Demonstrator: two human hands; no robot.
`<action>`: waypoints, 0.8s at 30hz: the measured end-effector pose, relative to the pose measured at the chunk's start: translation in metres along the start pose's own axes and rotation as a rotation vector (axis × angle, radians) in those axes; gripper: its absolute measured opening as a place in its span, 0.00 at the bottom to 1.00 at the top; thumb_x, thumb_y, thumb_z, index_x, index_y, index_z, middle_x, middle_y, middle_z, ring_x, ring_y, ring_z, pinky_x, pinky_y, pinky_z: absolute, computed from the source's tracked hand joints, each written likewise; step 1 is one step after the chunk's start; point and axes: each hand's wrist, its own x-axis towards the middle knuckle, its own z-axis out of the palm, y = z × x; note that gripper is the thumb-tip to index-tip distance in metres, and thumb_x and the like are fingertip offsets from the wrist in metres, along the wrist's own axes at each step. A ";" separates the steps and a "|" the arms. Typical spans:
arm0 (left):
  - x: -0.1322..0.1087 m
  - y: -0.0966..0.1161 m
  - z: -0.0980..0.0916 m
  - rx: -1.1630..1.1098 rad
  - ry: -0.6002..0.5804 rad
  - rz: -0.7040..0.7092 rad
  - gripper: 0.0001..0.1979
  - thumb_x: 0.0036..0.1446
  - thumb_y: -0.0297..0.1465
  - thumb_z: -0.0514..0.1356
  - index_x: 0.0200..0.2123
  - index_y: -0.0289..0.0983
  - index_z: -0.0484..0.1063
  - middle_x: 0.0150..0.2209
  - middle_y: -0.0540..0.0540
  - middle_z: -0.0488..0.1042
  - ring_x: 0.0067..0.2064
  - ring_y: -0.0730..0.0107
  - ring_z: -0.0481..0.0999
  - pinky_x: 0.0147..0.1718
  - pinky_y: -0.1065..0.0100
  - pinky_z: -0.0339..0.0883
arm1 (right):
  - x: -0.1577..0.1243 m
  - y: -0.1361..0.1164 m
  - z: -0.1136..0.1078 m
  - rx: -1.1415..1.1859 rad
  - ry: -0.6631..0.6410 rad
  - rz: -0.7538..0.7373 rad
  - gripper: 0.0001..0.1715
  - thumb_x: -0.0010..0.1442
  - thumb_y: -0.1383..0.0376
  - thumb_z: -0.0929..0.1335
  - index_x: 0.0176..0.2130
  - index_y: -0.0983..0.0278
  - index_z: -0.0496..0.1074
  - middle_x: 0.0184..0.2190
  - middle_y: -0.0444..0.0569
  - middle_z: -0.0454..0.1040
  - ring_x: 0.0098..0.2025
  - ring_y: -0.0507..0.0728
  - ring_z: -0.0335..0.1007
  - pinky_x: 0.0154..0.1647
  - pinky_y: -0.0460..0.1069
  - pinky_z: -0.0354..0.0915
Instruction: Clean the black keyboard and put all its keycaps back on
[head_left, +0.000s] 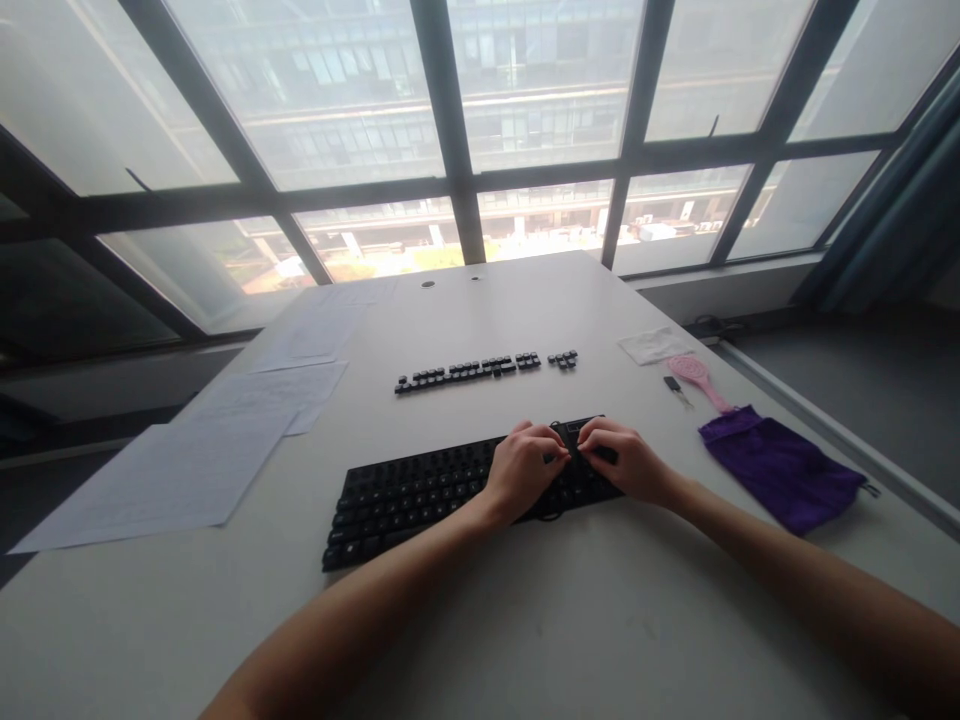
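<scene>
A black keyboard lies on the white table in front of me. My left hand and my right hand both rest over its right end, fingers curled and pinched together on a small dark thing between them that I cannot make out. Beyond the keyboard, a row of loose black keycaps lies in a line, with a smaller group of keycaps at its right.
Sheets of white paper cover the left side of the table. At the right lie a white cloth, a pink brush, a small dark tool and a purple pouch. Large windows stand behind the far edge.
</scene>
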 end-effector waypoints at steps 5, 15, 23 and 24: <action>0.000 0.003 0.001 0.080 -0.024 0.020 0.07 0.60 0.30 0.65 0.30 0.43 0.83 0.38 0.50 0.82 0.40 0.65 0.75 0.38 0.66 0.70 | 0.000 0.001 0.000 -0.018 -0.002 -0.004 0.08 0.64 0.70 0.67 0.34 0.61 0.74 0.38 0.51 0.75 0.41 0.58 0.73 0.44 0.54 0.70; 0.001 0.007 -0.002 0.051 -0.065 0.004 0.07 0.60 0.28 0.65 0.30 0.42 0.81 0.39 0.50 0.81 0.43 0.65 0.75 0.41 0.67 0.71 | 0.000 0.004 0.000 -0.052 -0.043 -0.012 0.08 0.63 0.72 0.66 0.33 0.61 0.70 0.39 0.50 0.74 0.42 0.58 0.71 0.45 0.53 0.69; 0.001 0.007 -0.003 0.058 -0.067 0.006 0.07 0.60 0.29 0.64 0.30 0.42 0.81 0.39 0.50 0.81 0.43 0.65 0.75 0.40 0.66 0.71 | 0.002 0.001 -0.001 -0.089 -0.059 -0.024 0.08 0.63 0.72 0.66 0.32 0.61 0.70 0.38 0.50 0.73 0.41 0.58 0.70 0.44 0.53 0.68; 0.001 0.006 -0.003 0.059 -0.066 0.006 0.06 0.60 0.29 0.64 0.30 0.42 0.81 0.39 0.50 0.81 0.43 0.65 0.75 0.40 0.66 0.71 | 0.002 0.001 -0.002 -0.098 -0.066 -0.026 0.08 0.63 0.72 0.66 0.32 0.61 0.69 0.38 0.50 0.73 0.41 0.58 0.70 0.44 0.53 0.68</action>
